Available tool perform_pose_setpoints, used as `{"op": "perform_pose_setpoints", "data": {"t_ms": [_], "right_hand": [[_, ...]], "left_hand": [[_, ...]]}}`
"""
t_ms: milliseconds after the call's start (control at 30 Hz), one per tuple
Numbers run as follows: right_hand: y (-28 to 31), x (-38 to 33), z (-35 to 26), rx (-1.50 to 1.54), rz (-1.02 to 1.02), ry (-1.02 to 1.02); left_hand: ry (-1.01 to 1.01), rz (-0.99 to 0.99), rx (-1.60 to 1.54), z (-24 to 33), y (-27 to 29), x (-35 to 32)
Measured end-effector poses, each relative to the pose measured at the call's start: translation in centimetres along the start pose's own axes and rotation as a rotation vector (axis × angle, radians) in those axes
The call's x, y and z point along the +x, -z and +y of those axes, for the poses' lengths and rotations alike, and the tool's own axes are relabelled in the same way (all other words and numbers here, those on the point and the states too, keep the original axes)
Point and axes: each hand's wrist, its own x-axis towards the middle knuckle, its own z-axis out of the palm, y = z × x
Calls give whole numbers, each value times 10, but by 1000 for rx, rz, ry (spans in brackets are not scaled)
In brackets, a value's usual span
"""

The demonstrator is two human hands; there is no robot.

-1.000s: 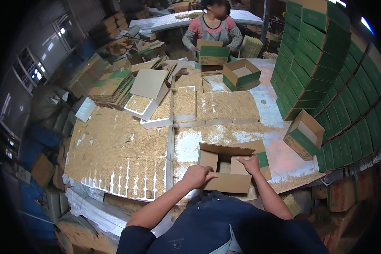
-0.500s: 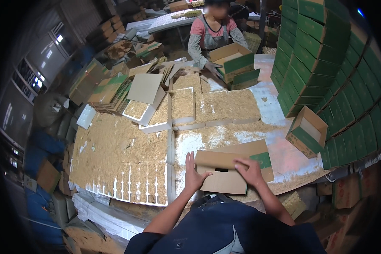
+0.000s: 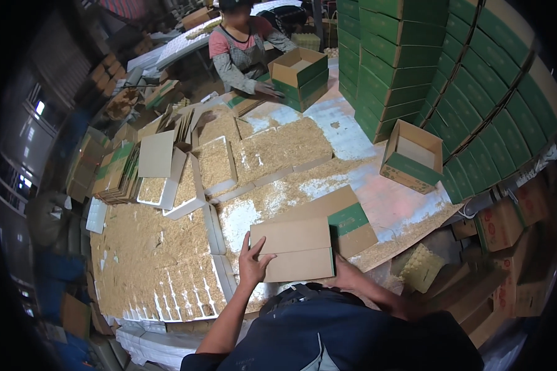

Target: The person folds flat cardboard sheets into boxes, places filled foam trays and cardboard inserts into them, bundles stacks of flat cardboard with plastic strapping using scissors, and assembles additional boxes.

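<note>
A brown and green cardboard box point(image 3: 312, 238) lies on the table in front of me, its flaps folded down flat. My left hand point(image 3: 252, 262) presses against the box's left edge, fingers spread on the brown flap. My right hand point(image 3: 346, 276) grips the near right corner from below, partly hidden by the box. An open brown and green box point(image 3: 413, 156) stands on the table to the right. The table point(image 3: 390, 201) is strewn with pale sawdust-like filling.
A tall stack of green boxes point(image 3: 439, 68) rises at the right. White trays point(image 3: 167, 185) full of pale filling cover the left of the table. Flat folded cartons point(image 3: 114, 173) are piled at the far left. Across the table another person point(image 3: 241, 43) handles an open box point(image 3: 300, 74).
The box's flaps, open a second ago, are now folded flat. My hands have shifted to its left edge and near right corner. The other person's box moved to the right.
</note>
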Motion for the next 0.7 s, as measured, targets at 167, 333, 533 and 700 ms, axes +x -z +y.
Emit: {"op": "perform_pose_setpoints", "data": {"t_ms": [167,333,533,700], "right_hand": [[3,23,-19,59,30,-8],[59,55,-51,-49,211,-201],[72,14,-64,109,143,-92],[74,-14,-67,-6,131,321]], "left_hand": [[50,-33,84,46,45,28],[184,-330,-298,36,90,78],[674,-234,-346,-26,49,12],[758,14,-629,-75,-20,-32]]}}
